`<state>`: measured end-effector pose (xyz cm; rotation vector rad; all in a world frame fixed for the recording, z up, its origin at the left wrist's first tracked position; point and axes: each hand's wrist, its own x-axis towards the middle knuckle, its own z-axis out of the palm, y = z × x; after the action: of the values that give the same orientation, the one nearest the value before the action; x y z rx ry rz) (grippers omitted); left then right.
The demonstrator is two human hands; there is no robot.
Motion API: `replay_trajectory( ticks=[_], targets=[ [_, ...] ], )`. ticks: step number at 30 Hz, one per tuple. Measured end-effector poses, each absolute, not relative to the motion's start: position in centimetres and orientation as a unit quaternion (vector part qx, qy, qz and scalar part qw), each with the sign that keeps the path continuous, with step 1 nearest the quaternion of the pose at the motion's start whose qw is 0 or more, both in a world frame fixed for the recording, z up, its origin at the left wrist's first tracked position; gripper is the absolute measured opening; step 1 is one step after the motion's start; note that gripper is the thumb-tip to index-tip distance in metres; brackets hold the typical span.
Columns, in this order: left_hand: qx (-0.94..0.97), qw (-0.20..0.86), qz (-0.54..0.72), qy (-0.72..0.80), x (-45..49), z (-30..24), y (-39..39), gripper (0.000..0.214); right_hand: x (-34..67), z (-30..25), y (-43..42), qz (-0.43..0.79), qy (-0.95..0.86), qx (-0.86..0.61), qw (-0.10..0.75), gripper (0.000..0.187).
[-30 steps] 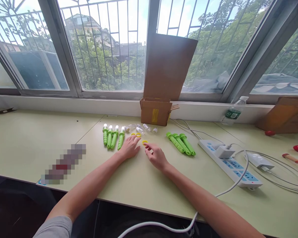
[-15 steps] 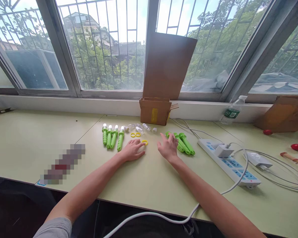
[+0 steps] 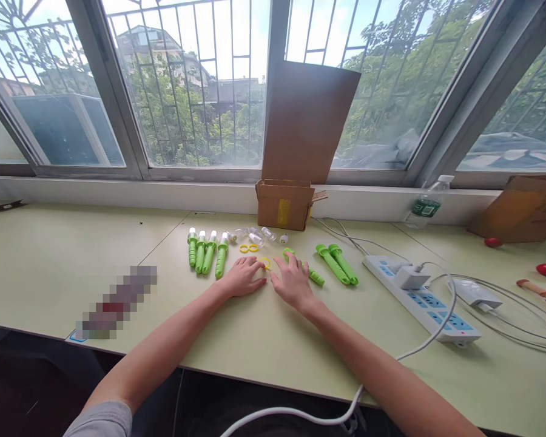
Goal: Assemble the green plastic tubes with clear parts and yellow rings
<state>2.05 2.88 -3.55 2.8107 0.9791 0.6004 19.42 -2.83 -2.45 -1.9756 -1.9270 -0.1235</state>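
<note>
My left hand [image 3: 243, 278] rests on the table with its fingers stretched out, the fingertips beside a yellow ring [image 3: 266, 262]. Under the curled fingers of my right hand [image 3: 295, 280] is a green plastic tube [image 3: 316, 278], its flanged top showing past the fingertips and its ridged end to the right. The fingers partly hide how it is gripped. Two more green tubes [image 3: 339, 264] lie to the right. Left of my hands, several green tubes with white tips [image 3: 210, 255] lie in a row. Two yellow rings [image 3: 249, 248] and several clear plastic pieces [image 3: 256, 237] lie beyond.
A cardboard box [image 3: 284, 205] stands at the back against the sill. To the right are a power strip [image 3: 421, 300] with plugged-in chargers and cables, a plastic bottle [image 3: 428, 203] and red balls. A white cable [image 3: 295, 413] hangs across the table's front edge. A blurred-out object [image 3: 113, 303] lies left.
My right hand has moved left from the group of green tubes, bringing one tube with it towards my left hand. My left hand has stayed almost still.
</note>
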Motion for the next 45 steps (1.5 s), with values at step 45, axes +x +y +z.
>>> replay_trajectory(
  ticks=[45],
  targets=[
    [0.922,0.048,0.205,0.324,1.9,-3.4,2.8,0.035,21.0,-2.3,-2.8,-0.038,-0.774,-0.625,0.096,0.045]
  ],
)
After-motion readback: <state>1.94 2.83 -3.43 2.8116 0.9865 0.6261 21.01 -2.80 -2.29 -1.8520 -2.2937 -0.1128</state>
